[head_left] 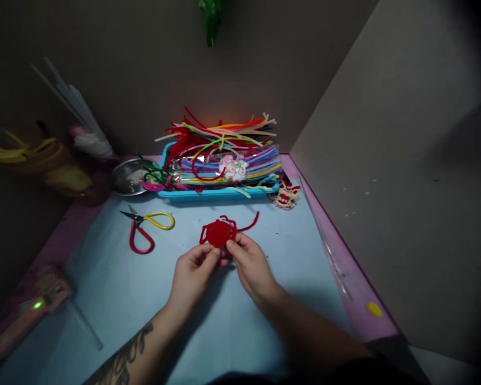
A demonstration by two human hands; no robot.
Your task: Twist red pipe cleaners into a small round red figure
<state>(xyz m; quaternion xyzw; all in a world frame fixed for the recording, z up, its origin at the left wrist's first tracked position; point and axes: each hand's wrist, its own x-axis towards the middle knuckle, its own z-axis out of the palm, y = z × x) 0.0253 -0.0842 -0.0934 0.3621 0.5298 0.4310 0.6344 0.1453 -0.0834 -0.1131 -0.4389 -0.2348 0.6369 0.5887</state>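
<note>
Both hands hold a red pipe-cleaner piece [218, 233] over the middle of the table. It has a flat, dense centre, small loops around its edge and one loose end curling out to the upper right. My left hand [195, 267] pinches the piece's lower edge between thumb and fingers. On its right lower edge, my right hand [250, 262] is closed with thumb against the fingers. Fingertips hide part of the underside. To the left lie scissors [138, 219] with one red and one yellow handle, blades slightly apart.
A blue tray [220, 195] heaped with colourful pipe cleaners stands at the back. Beside it are a metal bowl [124, 184] and a lion-face ornament [285, 195]. A pink glue gun [44, 299] lies at the left. Walls [385, 187] border the table.
</note>
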